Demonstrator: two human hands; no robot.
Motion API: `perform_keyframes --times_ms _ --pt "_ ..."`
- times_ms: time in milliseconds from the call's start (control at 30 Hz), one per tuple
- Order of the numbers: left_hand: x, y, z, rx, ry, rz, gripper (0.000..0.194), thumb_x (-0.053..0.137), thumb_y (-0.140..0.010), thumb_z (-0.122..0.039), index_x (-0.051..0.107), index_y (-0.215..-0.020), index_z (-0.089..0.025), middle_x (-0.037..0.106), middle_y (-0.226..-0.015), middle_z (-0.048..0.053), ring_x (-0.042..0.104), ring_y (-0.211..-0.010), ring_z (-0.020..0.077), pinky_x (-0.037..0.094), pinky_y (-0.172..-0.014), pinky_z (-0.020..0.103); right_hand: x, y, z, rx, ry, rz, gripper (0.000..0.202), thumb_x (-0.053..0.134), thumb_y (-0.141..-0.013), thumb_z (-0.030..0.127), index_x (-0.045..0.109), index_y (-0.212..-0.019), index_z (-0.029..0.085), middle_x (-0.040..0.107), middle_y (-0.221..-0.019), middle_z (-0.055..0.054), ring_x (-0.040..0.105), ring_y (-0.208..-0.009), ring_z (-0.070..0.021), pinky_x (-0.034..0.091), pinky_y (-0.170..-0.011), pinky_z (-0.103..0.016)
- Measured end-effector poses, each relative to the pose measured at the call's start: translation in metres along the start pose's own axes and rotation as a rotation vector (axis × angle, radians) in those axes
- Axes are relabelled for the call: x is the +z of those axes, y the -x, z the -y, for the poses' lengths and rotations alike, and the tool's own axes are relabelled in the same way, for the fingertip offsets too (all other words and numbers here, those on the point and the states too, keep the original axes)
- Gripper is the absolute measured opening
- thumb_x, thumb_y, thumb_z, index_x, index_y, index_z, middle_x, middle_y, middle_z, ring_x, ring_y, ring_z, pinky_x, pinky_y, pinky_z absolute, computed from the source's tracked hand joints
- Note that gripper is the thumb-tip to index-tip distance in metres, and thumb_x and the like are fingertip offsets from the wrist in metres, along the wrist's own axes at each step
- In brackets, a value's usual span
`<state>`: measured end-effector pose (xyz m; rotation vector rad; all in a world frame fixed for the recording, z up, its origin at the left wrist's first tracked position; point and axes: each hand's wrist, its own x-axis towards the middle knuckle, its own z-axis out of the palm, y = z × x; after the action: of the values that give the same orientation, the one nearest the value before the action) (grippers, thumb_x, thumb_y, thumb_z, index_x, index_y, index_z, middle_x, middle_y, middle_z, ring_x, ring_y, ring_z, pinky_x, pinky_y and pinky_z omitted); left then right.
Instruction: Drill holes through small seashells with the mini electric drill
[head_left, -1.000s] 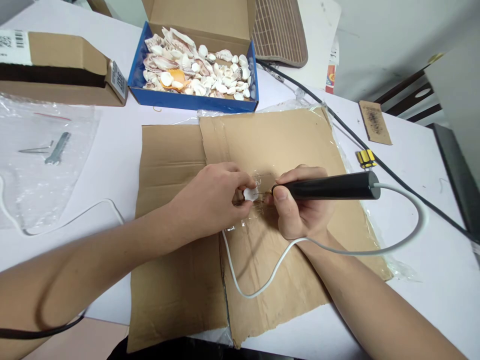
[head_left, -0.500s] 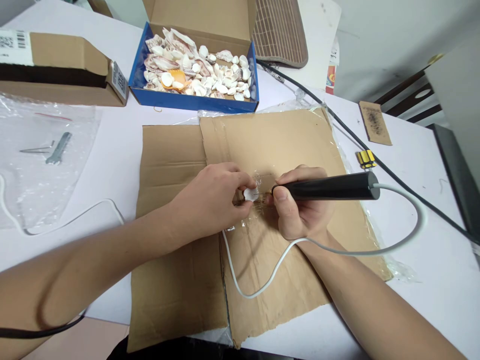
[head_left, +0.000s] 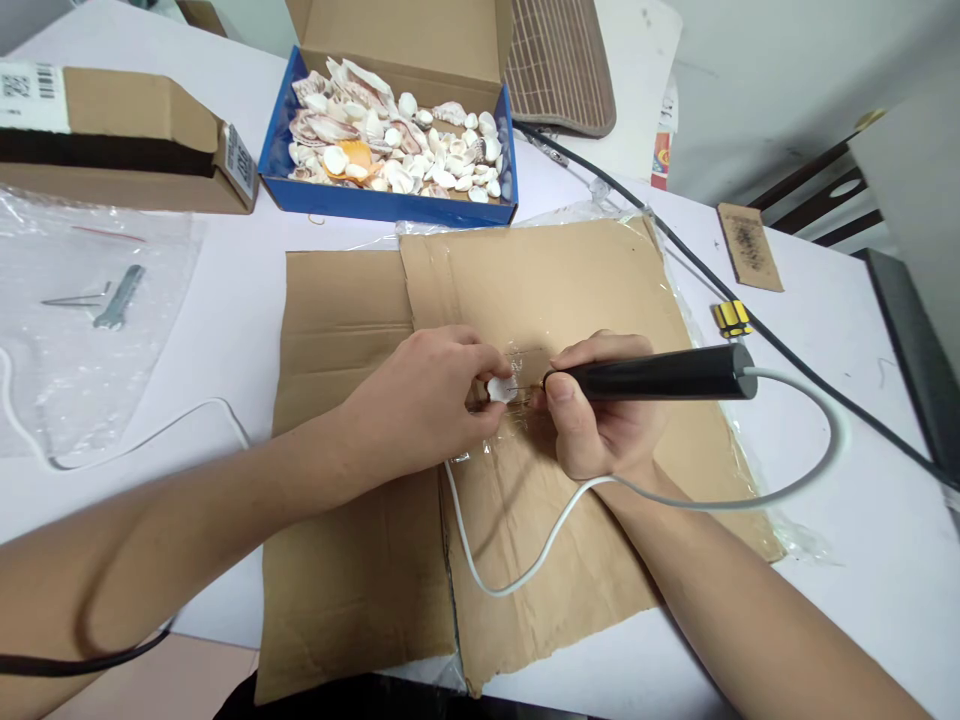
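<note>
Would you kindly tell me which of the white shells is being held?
The small white shell pinched in the left hand, near the black cylindrical tool in the right hand; the other shells lie in the blue cardboard box.

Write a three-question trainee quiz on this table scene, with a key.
1. Multiple choice: the left hand pinches: a) a grey metal wrench; b) a small white rounded shell; c) a yellow-and-black block.
2. True or false: a thin white cable leaves the black cylindrical tool, held in the right hand, at the end facing away from the left hand.
3. Fill in: the open blue cardboard box holds a pile of ____.

Key: 1 b; 2 true; 3 shells, many of them white.
</note>
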<state>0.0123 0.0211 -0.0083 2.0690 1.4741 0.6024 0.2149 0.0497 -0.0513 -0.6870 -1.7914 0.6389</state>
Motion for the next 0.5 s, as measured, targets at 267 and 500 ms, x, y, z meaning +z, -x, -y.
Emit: perform_keyframes --times_ms 267,500 --pt "-0.0001 0.0003 0.0004 0.006 0.0 -0.002 0.024 0.074 -0.086 -0.017 0.088 -0.106 -0.019 0.082 -0.096 0.005 0.072 -0.077 0.0188 0.058 -0.08 0.033 0.0008 -0.001 0.0023 0.008 -0.006 -0.008 0.008 0.071 -0.102 0.03 0.067 -0.107 0.027 0.063 -0.083 0.0 0.072 -0.065 -0.0179 0.058 -0.054 -0.035" --pt "0.0006 0.0004 0.0012 0.013 -0.004 -0.009 0.024 0.073 -0.086 -0.017 0.088 -0.105 -0.02 0.082 -0.095 0.004 0.072 -0.077 0.019 0.058 -0.079 0.033 0.0001 -0.0005 0.0015 0.017 -0.006 0.0 0.007 0.071 -0.103 0.032 0.067 -0.108 0.029 0.063 -0.084 0.001 0.068 -0.061 -0.0158 0.056 -0.05 -0.033"
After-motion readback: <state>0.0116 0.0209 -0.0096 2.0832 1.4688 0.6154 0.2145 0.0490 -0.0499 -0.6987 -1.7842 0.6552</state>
